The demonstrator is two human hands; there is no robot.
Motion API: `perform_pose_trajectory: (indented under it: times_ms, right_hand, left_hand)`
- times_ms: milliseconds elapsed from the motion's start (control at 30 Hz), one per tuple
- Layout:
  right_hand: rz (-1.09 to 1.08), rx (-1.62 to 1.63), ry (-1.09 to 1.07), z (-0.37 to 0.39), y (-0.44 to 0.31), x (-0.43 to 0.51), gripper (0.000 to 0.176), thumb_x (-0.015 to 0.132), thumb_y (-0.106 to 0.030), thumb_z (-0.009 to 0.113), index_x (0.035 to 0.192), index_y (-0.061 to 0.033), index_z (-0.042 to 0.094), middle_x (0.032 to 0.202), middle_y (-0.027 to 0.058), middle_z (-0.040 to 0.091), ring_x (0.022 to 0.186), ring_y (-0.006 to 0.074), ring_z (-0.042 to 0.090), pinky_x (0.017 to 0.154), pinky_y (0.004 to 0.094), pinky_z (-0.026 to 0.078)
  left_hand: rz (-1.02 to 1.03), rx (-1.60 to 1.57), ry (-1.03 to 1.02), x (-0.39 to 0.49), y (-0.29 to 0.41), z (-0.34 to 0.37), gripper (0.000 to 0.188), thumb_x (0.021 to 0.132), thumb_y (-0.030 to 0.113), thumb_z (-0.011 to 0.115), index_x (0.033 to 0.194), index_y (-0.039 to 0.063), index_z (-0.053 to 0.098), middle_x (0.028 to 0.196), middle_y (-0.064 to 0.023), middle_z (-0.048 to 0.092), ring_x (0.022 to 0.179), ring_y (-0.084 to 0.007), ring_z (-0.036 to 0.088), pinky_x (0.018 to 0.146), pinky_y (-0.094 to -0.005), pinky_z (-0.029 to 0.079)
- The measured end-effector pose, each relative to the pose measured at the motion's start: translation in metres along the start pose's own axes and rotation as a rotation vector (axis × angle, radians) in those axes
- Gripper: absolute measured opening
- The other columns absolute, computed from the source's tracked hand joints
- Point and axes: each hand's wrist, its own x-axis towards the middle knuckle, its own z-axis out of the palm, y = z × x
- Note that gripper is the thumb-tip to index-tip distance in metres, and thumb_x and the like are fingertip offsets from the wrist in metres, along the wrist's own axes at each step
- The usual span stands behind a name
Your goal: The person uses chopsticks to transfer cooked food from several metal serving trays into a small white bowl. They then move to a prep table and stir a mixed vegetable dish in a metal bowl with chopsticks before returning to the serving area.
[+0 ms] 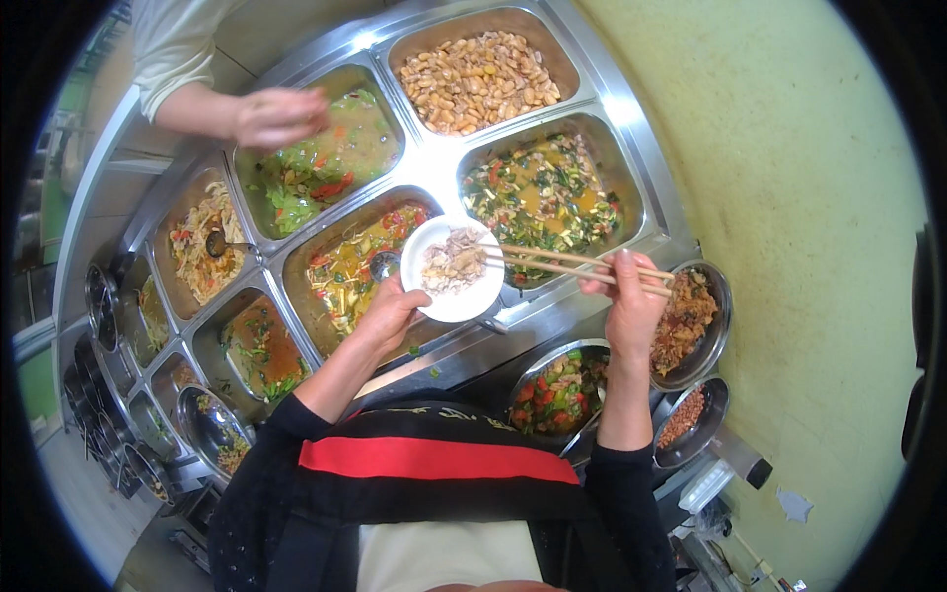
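Observation:
My left hand (390, 311) grips the rim of a small white bowl (481, 297) above the steel food trays. Shredded pale meat (453, 265) lies in the bowl. My right hand (629, 292) holds a pair of wooden chopsticks (551, 264), whose tips reach over the bowl's right side and touch the meat. Beneath the bowl, a tray of yellow and red vegetables (348, 277) holds a ladle (383, 265). A tray of chopped greens in broth (544, 192) lies behind the chopsticks.
Another person's hand (281, 118), blurred, is over a tray of lettuce (296, 200). A tray of large beans (481, 81) stands at the far side. Steel bowls hold peppers (555, 392), browned food (688, 318) and peanuts (682, 418) at right. A green wall (799, 222) bounds the right side.

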Motion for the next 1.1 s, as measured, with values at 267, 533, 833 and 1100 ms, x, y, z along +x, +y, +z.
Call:
perform_pose_trajectory:
  times_ms: [267,533,833,1100]
  right_hand:
    - [-0.240,-0.244,0.043,0.045,0.082,0.079,0.018,0.091,-0.014,0.059,0.093,0.0044,0.061,0.077,0.0088,0.063,0.063,0.0132,0.064,0.056,0.0219,0.051]
    - [-0.296,-0.228,0.026,0.060,0.080,0.076,0.017,0.091,-0.012,0.059,0.090,0.0048,0.061,0.075,0.0070,0.062,0.062,0.0137,0.065,0.054,0.0212,0.050]
    - [-0.210,-0.078,0.106,0.055,0.075,0.071,0.018,0.092,-0.013,0.055,0.090,0.0045,0.059,0.079,0.0107,0.063,0.059,0.0154,0.064,0.052,0.0220,0.051]
    - [0.041,0.047,0.072,0.019,0.011,0.018,0.025,0.094,-0.021,0.055,0.087,0.0027,0.058,0.073,0.0105,0.061,0.057,0.0172,0.063,0.051,0.0239,0.052]
  left_hand:
    - [0.005,0.023,0.014,-0.005,0.001,0.004,0.042,0.069,-0.007,0.057,0.111,-0.003,0.054,0.105,-0.0119,0.064,0.094,-0.0198,0.064,0.082,-0.0301,0.052]
    - [-0.012,0.032,0.052,-0.004,-0.001,-0.011,0.044,0.069,-0.007,0.058,0.112,-0.001,0.054,0.104,-0.0103,0.065,0.091,-0.0178,0.064,0.076,-0.0274,0.052]
    - [0.016,-0.021,0.032,-0.004,0.002,-0.009,0.045,0.069,-0.008,0.057,0.114,-0.001,0.054,0.104,-0.0099,0.065,0.090,-0.0172,0.064,0.074,-0.0266,0.051]
    - [0.048,-0.033,0.058,-0.001,0.009,-0.009,0.045,0.070,-0.009,0.054,0.115,-0.004,0.051,0.106,-0.0118,0.063,0.093,-0.0191,0.063,0.080,-0.0275,0.052]
